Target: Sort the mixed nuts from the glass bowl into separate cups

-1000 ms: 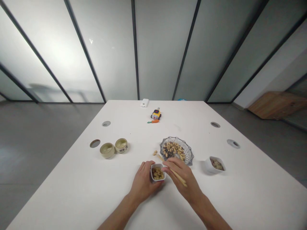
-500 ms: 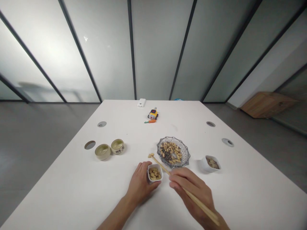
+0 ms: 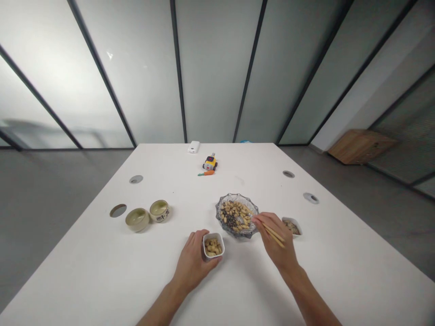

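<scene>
White table (image 3: pixel 102 271) is running back to frosted panels (image 3: pixel 209 72). My left hand (image 3: pixel 193 259) is gripping a small white cup (image 3: pixel 213 236) of nut pieces, in front of the glass bowl (image 3: pixel 238 234) of mixed nuts and dark seeds. My right hand (image 3: pixel 280 251) is holding chopsticks (image 3: pixel 276 234), tips reaching over that bowl's right side; can't tell if they're pinching anything. Second white cup (image 3: pixel 298 225) is sitting partly hidden behind my right hand. Two greenish bowls (image 3: pixel 137 225) are standing left; toy car (image 3: pixel 210 163) and carrot (image 3: pixel 208 173) are lying farther back.
</scene>
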Motion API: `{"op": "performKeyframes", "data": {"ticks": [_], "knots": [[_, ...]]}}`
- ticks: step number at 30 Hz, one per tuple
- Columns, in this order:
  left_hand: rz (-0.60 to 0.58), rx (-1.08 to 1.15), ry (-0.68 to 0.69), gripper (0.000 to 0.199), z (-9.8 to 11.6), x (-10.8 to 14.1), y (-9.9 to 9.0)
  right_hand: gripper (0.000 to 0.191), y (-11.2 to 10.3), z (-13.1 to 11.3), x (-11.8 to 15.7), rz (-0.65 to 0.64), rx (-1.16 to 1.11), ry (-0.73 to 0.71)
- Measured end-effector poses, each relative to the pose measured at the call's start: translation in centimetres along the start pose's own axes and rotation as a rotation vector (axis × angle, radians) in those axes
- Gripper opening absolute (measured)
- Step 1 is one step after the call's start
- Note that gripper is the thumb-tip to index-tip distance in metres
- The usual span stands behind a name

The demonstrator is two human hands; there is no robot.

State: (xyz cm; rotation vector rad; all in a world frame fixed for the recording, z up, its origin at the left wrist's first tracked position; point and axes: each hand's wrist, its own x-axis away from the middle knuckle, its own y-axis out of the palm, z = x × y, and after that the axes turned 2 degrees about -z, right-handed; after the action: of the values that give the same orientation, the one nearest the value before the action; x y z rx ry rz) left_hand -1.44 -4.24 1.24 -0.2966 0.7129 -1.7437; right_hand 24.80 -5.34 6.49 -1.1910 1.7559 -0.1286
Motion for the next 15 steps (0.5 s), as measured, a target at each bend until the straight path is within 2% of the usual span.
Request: {"op": "performKeyframes", "data": {"ticks": [3, 8, 12, 15], "knots": [[-0.015, 0.005, -0.012, 0.052, -0.2, 0.0, 0.0, 0.021, 1.1, 1.2, 0.0, -0.04, -0.053, 0.025], [-0.039, 0.017, -0.025, 0.052, -0.3, -0.1, 0.1, 0.022, 1.6, 1.5, 0.7, -0.056, -0.104, 0.098], [-0.036, 0.02, -0.027, 0.052, -0.3, -0.1, 0.1, 0.018, 0.9, 1.1, 0.6, 0.014, -0.044, 0.072], [-0.04, 0.014, -0.03, 0.053, -0.3, -0.1, 0.1, 0.017, -0.7, -0.8, 0.6, 0.074, 0.012, 0.021]]}}
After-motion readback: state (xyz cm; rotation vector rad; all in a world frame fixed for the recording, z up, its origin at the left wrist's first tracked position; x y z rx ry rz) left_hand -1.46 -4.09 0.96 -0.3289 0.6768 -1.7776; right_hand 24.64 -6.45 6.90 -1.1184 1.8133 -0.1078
